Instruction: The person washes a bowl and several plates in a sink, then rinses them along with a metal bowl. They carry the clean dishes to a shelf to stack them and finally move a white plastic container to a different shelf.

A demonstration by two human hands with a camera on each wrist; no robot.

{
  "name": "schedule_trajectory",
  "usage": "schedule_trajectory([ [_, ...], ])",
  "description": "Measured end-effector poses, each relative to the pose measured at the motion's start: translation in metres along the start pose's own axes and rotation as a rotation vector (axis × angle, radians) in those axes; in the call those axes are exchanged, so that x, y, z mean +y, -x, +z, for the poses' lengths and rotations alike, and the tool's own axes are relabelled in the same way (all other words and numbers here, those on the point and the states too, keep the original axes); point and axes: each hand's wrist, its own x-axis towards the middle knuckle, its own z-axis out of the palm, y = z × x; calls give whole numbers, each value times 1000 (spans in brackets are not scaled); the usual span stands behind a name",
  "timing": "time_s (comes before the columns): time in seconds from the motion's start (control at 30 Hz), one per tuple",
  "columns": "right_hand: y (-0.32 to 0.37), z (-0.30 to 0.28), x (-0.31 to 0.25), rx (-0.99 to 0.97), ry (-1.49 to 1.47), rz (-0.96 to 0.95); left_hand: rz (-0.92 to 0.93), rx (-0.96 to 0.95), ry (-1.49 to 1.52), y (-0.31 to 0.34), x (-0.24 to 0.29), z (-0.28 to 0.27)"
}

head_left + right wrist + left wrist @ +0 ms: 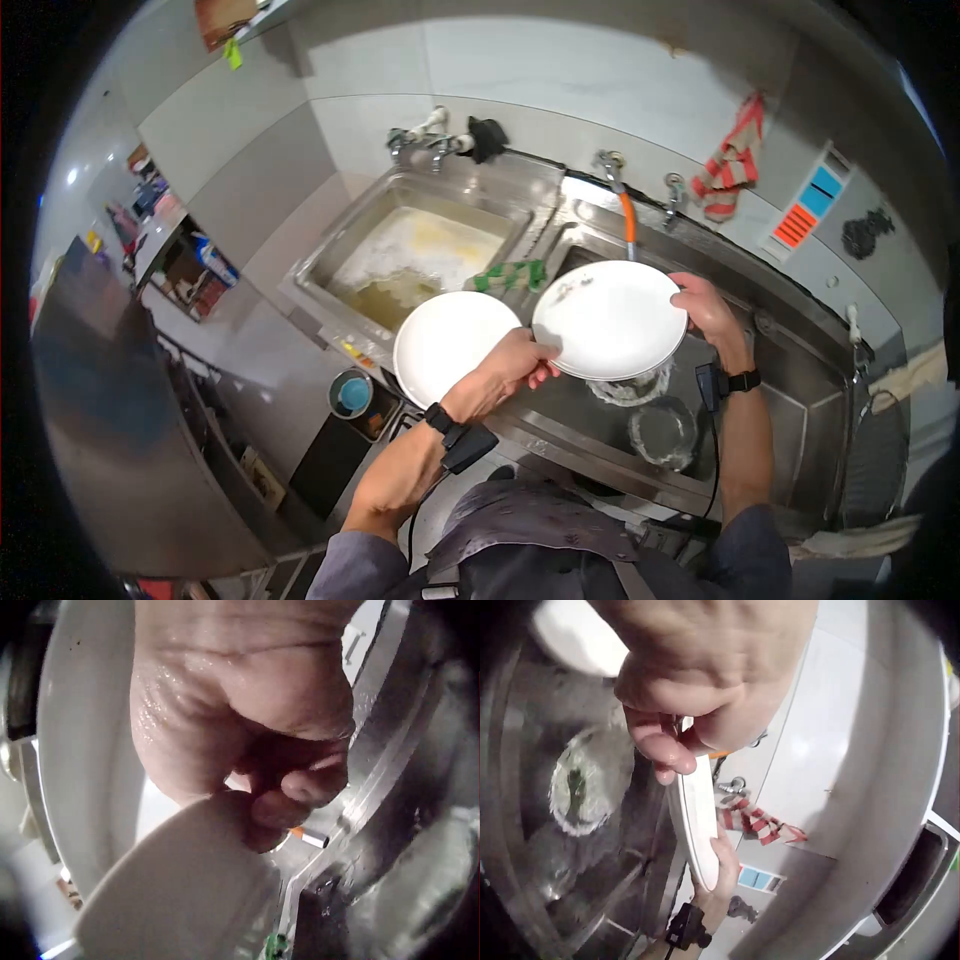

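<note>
A white oval plate (610, 320) is held up over the right sink, with a few dark specks near its upper left edge. The left hand (512, 362) pinches its lower left rim between thumb and fingers; in the left wrist view the left hand (697, 697) has curled fingers at the rim of the plate (697, 825). At the opposite edge the right hand (708, 308) grips the rim, and in the right wrist view the right hand (247, 720) curls its fingers round the plate (176, 889). Another white plate (445, 345) lies left, partly behind the left hand.
Foamy water (425, 245) fills the left sink. A green cloth (510, 276) lies on the divider. An orange hose (628, 215) hangs from a tap. In the right sink is a round clear item (663, 434). A red striped cloth (732, 165) hangs on the wall.
</note>
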Motion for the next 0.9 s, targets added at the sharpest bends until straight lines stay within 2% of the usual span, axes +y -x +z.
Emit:
schedule_trajectory([
  [0.07,-20,32,7,-60,-16,-30,87,89,-83,30,10,-24],
  [0.13,-32,74,9,-149,-190,-122,129,166,-141,48,0,-54],
  [0.27,-56,154,18,-291,-170,-184,97,322,-160,84,-27,-110],
  [0.4,-59,210,10,-375,-79,-135,20,457,-177,110,-54,-143],
  [0.57,-73,241,16,-408,89,-60,-17,571,-317,122,-63,-152],
  [0.63,-75,246,20,-371,116,-236,3,619,-343,127,-58,-145],
  [0.7,-102,260,58,-366,121,-389,38,608,-359,121,-65,-153],
  [0.73,-103,262,61,-343,129,-404,92,676,-305,115,-75,-156],
  [0.8,-97,260,54,-303,183,-354,77,642,-244,113,-71,-153],
  [0.87,-90,258,48,-265,199,-342,21,742,-338,111,-70,-147],
  [0.9,-86,255,43,-256,250,-345,18,716,-368,110,-78,-155],
])
